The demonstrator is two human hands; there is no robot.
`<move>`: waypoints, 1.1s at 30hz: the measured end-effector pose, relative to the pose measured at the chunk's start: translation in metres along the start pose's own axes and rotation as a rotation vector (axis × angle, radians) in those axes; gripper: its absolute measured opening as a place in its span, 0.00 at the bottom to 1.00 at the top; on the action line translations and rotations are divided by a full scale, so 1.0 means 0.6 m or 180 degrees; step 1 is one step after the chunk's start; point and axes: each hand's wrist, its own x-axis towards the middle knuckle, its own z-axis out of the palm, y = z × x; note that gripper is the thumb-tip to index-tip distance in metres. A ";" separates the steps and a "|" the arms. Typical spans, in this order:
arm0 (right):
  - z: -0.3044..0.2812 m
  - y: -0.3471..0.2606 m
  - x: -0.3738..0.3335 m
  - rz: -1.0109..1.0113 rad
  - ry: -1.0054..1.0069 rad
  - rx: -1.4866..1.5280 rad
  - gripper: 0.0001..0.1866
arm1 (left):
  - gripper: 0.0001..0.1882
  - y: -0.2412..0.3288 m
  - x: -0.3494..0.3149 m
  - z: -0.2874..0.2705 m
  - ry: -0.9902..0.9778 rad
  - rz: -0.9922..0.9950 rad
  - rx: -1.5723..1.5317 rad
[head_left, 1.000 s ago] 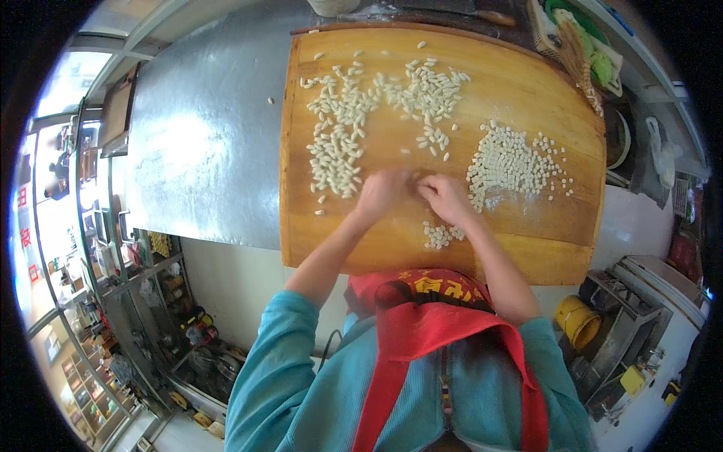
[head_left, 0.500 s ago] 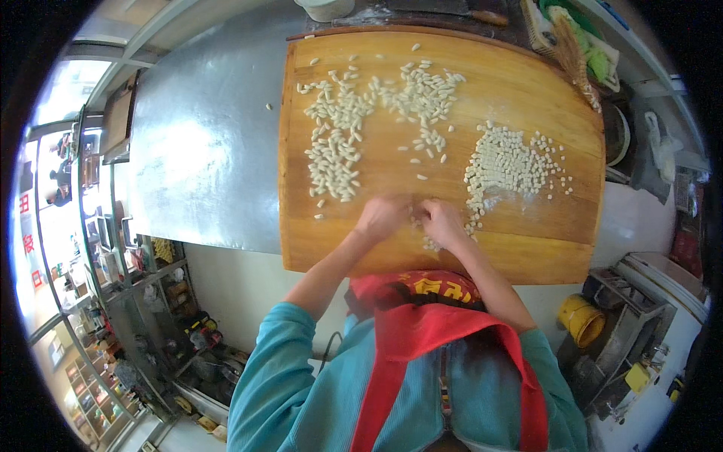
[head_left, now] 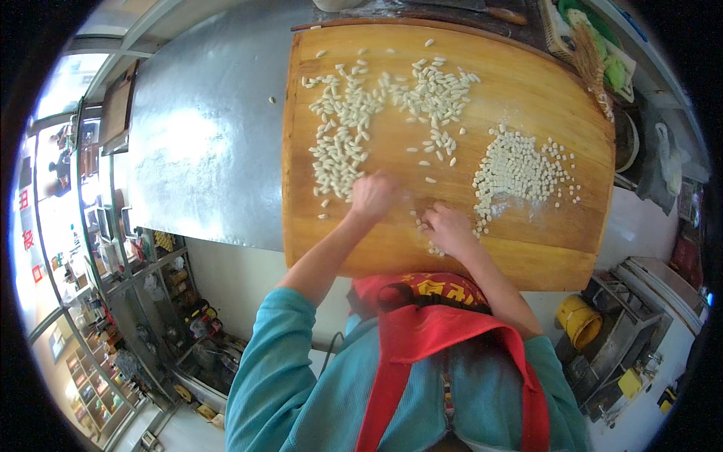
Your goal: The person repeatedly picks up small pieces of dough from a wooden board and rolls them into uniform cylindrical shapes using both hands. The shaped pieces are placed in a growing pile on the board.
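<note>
On a wooden board (head_left: 527,248), my left hand (head_left: 376,194) is beside the lower end of a scatter of elongated dough pieces (head_left: 339,154). Motion smears its fingers, so what they hold does not show. Further right, my right hand (head_left: 449,230) has its fingers curled together low over the board. Small dough cubes lie against and just below those fingertips; whether one is pinched is too small to make out. A larger spread of floury dough cubes (head_left: 520,166) lies to the right of this hand. More elongated dough pieces (head_left: 437,90) are strewn at the board's far middle.
A shiny metal tabletop (head_left: 218,151) extends left of the board, with one stray dough piece (head_left: 272,99) on it. Along the far edge lie a wooden-handled tool (head_left: 506,15) and a small brush (head_left: 591,68). A yellow bucket (head_left: 578,322) stands below right.
My left hand has moved away from the right hand, up and slightly left toward the elongated pieces. The right hand stays nearly in place. The whole view has shifted slightly.
</note>
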 end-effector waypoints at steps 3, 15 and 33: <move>0.019 0.012 0.000 -0.0072 0.0120 -0.0035 0.09 | 0.23 0.014 0.017 -0.010 -0.0107 -0.0103 0.0017; -0.001 0.029 0.007 0.0724 0.0333 0.0090 0.15 | 0.10 0.032 -0.025 -0.008 0.0352 0.1268 -0.1440; -0.007 0.039 0.059 0.1283 0.0623 -0.0054 0.24 | 0.20 0.048 0.015 -0.011 0.0058 0.0121 0.0211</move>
